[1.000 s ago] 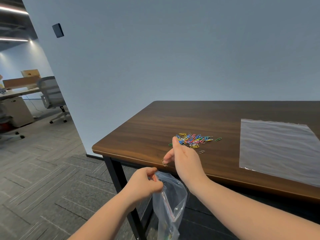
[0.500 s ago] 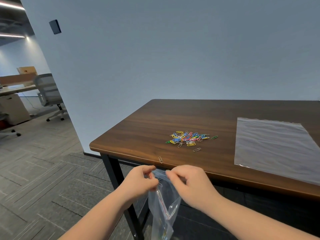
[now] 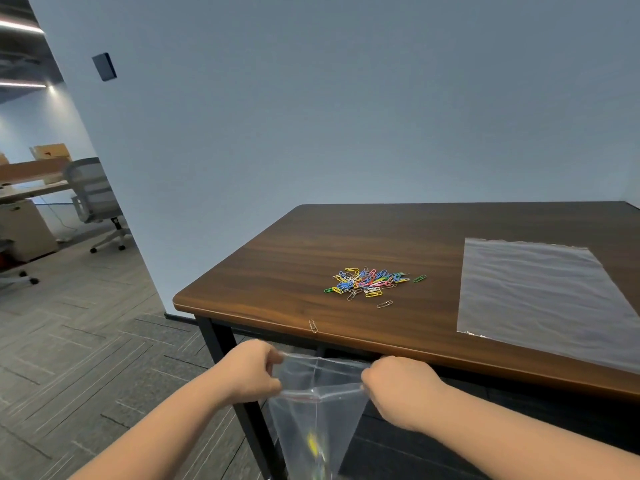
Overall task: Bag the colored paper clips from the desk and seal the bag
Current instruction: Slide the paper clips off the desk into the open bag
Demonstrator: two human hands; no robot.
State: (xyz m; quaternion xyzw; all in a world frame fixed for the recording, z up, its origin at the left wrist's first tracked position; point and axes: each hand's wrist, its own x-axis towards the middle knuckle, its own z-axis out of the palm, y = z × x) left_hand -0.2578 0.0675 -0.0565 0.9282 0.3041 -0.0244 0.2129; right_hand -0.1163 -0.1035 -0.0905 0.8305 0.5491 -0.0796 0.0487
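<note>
A small clear zip bag [image 3: 318, 417] hangs below the near edge of the dark wooden desk [image 3: 277, 265]. My left hand [image 3: 252, 372] pinches its left top corner and my right hand [image 3: 398, 386] pinches its right top corner, so the mouth is stretched wide. A few clips show blurred near the bag's bottom. A pile of colored paper clips [image 3: 370, 280] lies on the desk beyond my hands. One silver clip [image 3: 313, 326] sits at the desk's near edge, and another lone clip [image 3: 384, 304] lies just in front of the pile.
A large flat clear plastic bag [image 3: 540, 296] lies on the right of the desk. A grey wall stands behind the desk. An office chair [image 3: 93, 202] and another desk stand far left on the carpeted floor.
My right hand left the desk edge, came down to the bag and took its right top corner. Both hands then pulled apart, spreading the bag's mouth.
</note>
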